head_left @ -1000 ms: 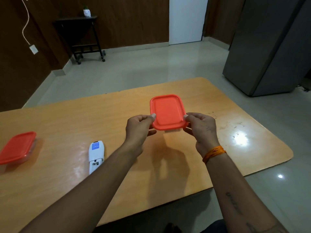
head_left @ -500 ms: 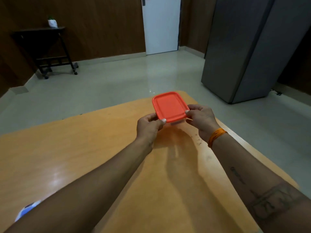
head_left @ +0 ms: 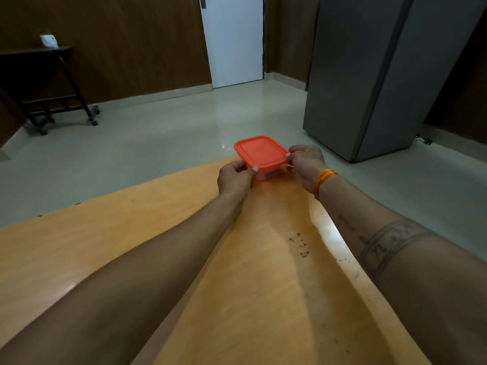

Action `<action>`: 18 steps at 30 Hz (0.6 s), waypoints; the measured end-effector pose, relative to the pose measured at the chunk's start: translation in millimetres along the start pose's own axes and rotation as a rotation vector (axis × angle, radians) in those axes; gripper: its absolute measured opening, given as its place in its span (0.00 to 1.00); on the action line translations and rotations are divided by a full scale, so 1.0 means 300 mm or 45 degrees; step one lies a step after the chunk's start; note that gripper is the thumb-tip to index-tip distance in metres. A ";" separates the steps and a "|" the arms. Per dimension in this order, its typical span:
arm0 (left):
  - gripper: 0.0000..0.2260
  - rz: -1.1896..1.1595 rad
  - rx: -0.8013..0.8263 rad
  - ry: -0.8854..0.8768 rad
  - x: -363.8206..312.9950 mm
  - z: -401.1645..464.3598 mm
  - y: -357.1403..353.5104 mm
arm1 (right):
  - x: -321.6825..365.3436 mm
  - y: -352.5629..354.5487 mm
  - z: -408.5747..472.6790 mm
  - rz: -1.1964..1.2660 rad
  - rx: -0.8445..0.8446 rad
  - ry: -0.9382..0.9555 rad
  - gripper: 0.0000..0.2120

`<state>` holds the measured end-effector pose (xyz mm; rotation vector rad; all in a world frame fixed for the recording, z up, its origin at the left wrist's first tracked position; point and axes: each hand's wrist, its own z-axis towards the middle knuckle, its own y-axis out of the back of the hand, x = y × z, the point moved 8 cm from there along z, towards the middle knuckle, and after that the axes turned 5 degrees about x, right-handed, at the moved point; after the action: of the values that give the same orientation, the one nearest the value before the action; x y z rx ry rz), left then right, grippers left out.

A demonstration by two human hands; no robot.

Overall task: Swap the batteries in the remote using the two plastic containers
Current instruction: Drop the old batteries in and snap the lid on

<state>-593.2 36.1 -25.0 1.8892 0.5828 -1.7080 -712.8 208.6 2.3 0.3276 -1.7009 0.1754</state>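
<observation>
Dark wood-panelled walls, a white door (head_left: 233, 40) and a grey cabinet (head_left: 374, 75) stand behind the orange counter (head_left: 131, 246), at whose far edge the left hand (head_left: 234, 177) and right hand (head_left: 305, 162) grip opposite sides of a red-lidded plastic container (head_left: 261, 154).

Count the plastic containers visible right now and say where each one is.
1. The orange-lidded plastic container is at the table's far edge, gripped between the left hand and right hand. A second container may lie outside the view.
</observation>
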 end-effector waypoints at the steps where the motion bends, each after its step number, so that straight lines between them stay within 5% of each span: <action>1: 0.24 0.019 -0.004 0.002 0.000 0.012 -0.008 | -0.002 0.001 0.007 -0.010 0.011 -0.005 0.16; 13: 0.28 0.044 -0.092 0.013 -0.011 -0.019 0.033 | 0.007 0.076 -0.072 -0.223 -0.044 0.114 0.24; 18: 0.20 -0.069 -0.090 -0.029 -0.054 -0.175 0.107 | 0.028 0.110 -0.238 -0.227 -0.105 0.255 0.20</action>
<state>-534.5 45.3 -2.5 1.8181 0.6826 -1.7176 -657.0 260.5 24.3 0.3858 -1.4681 0.0060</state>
